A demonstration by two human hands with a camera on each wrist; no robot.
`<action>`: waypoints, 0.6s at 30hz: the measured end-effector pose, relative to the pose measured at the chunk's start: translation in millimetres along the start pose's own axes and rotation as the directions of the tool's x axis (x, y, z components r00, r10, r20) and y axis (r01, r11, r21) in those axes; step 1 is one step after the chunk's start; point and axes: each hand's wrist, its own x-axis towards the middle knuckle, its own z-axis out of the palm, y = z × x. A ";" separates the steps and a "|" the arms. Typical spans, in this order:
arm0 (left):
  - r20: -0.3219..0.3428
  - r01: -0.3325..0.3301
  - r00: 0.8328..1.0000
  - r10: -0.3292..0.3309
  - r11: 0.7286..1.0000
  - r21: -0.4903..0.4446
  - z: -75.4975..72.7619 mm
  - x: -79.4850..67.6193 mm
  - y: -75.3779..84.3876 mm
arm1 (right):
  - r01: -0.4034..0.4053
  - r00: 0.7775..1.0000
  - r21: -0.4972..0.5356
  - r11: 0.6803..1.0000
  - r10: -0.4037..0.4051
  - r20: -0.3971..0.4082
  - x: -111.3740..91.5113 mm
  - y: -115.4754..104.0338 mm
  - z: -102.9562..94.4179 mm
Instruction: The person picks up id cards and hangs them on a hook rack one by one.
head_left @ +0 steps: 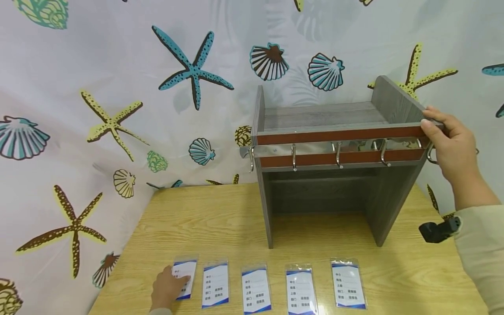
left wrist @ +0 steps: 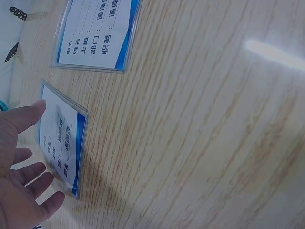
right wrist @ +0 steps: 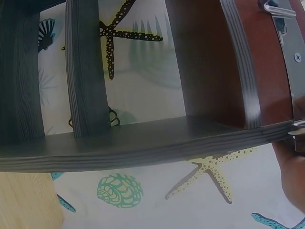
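My left hand [head_left: 167, 286] is at the leftmost name badge [head_left: 190, 272], a clear plastic sleeve with a white and blue card. In the left wrist view the thumb overlaps the badge's edge and the other fingers spread loosely beside it; whether they touch it is hard to tell. My right hand [head_left: 456, 144] grips the upper right front corner of a grey wooden rack [head_left: 269, 201], thumb in front and fingers over the top. The rack stands upright on the table. Metal hooks [head_left: 293, 157] line its front between red-brown strips. Most of the right hand is outside the right wrist view.
Several similar badges, among them one second from left [head_left: 215, 284] and one at the right end [head_left: 348, 284], lie in a row before the rack. A wood-grain table [head_left: 204, 218] carries everything. Behind hangs a white cloth [head_left: 236, 26] printed with starfish and shells.
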 end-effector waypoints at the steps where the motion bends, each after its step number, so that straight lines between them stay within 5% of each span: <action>1: -0.002 0.000 1.000 0.000 1.000 0.002 -0.3 -0.1 -0.7 | -0.001 1.000 0.001 1.000 0.001 0.004 0.2 0.0 -0.1; 6: 0.005 0.015 1.000 -0.015 0.999 0.035 1.0 2.3 -4.2 | 0.001 1.000 -0.007 1.000 -0.001 0.014 -0.1 -0.2 -0.1; 13: 0.028 -0.038 0.999 0.033 0.980 0.197 14.2 11.1 -10.6 | 0.006 1.000 -0.008 1.000 -0.005 0.017 -0.3 -1.8 -0.1; 18: 0.004 -0.019 1.000 0.019 0.983 0.182 17.9 13.6 -6.3 | 0.005 1.000 0.020 1.000 -0.006 0.023 -0.1 -1.6 -2.0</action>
